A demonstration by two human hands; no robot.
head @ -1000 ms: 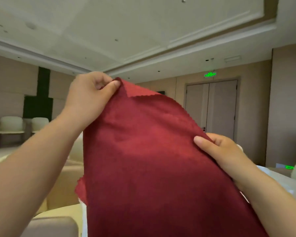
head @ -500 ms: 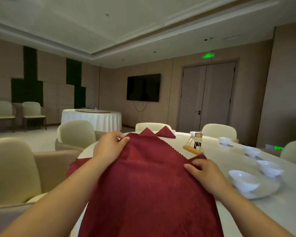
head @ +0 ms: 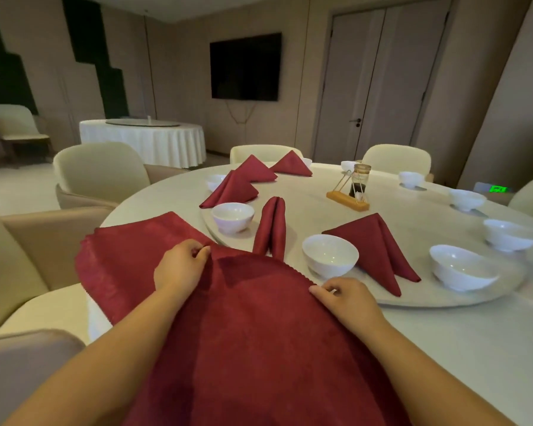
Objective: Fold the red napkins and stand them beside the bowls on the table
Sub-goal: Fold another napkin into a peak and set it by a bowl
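An unfolded red napkin [head: 253, 333] is spread over the near edge of the round table [head: 490, 348]. My left hand [head: 180, 265] pinches its far left corner. My right hand [head: 345, 298] pinches its far right corner. More flat red cloth [head: 126, 250] lies under it to the left. Folded red napkins stand beside white bowls: one [head: 379, 244] by the nearest bowl [head: 330, 255], a narrow rolled one [head: 271, 229] by another bowl [head: 233, 216], and three more further back [head: 231, 189].
Several more white bowls [head: 460, 267] ring the turntable [head: 443, 299] to the right. A wooden stand with a glass jar [head: 353, 187] sits mid-table. Cream chairs [head: 102, 170] surround the table; another chair back [head: 22, 370] is close at the lower left.
The napkin came down from raised in the air in front of me to lying on the table edge, with both hands still on its corners. My view tilted down onto the table.
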